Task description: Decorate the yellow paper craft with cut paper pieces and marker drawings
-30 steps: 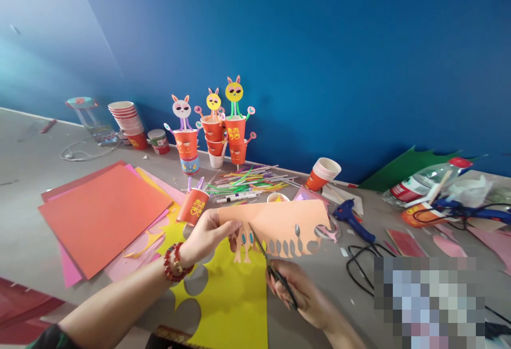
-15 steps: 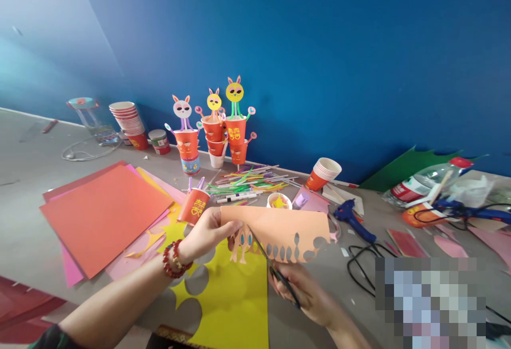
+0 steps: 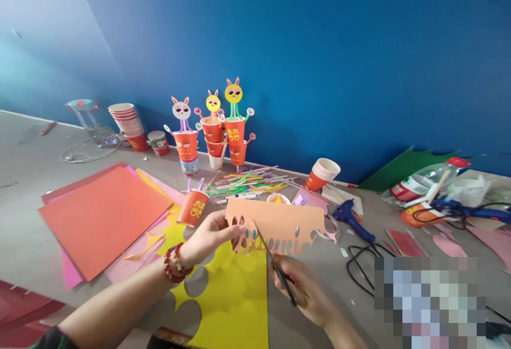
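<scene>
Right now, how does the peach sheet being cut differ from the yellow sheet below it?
The peach sheet is held up by the left hand; the yellow sheet lies flat on the table. The peach sheet has small oval holes along its lower edge; the yellow sheet has large round ones. Scissors meet the peach sheet, not the yellow sheet. Both are cut paper.

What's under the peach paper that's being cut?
A yellow sheet with round cutouts, lying on the table. The paper, left hand and scissors cover part of it.
</scene>
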A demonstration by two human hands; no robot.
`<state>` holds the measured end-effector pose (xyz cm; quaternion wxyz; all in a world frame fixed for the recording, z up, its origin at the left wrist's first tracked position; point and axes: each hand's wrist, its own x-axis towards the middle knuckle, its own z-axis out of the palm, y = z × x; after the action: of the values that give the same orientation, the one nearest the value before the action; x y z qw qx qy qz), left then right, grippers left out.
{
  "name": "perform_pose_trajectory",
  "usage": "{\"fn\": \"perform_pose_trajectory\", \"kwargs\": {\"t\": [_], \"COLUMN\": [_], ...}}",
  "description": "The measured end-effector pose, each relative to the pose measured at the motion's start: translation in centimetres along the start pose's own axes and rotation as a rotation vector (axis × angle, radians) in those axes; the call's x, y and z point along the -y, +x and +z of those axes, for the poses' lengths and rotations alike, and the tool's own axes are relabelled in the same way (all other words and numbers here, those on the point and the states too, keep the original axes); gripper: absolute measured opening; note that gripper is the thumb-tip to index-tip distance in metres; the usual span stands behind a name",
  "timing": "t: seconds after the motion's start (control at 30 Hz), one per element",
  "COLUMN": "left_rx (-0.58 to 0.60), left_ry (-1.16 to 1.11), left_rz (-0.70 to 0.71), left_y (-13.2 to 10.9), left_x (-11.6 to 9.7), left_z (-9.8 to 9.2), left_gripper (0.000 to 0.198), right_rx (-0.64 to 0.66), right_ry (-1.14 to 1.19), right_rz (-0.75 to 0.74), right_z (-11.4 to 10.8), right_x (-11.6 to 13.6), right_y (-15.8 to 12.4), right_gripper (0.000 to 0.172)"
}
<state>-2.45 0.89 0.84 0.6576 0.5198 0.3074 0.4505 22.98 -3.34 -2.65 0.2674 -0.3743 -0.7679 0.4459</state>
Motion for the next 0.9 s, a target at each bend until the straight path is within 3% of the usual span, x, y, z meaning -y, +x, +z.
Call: {"fn": "perform_pose_trajectory", "kwargs": {"t": [0.27, 0.57, 0.9], "left_rx": [-0.052, -0.173, -0.154], "left_ry": [0.085, 0.044, 0.065], "left_rz": [0.040, 0.126, 0.094], "left_y": [0.0, -0.3, -0.6], "left_x": [-0.1, 1.1, 1.2], "left_z": [0.1, 1.0, 2.0], "left_gripper": [0.035, 0.031, 0.037], "right_rx": [0.032, 0.124, 0.141], "right_ry": [-0.001, 0.304, 0.301], "right_rz": [0.035, 0.112, 0.093], "right_z": [0.1, 0.8, 1.0], "right_x": [0.4, 2.3, 2.3], "right_y": [0.2, 0.5, 0.4], "right_gripper": [0.048, 0.067, 0.069]}}
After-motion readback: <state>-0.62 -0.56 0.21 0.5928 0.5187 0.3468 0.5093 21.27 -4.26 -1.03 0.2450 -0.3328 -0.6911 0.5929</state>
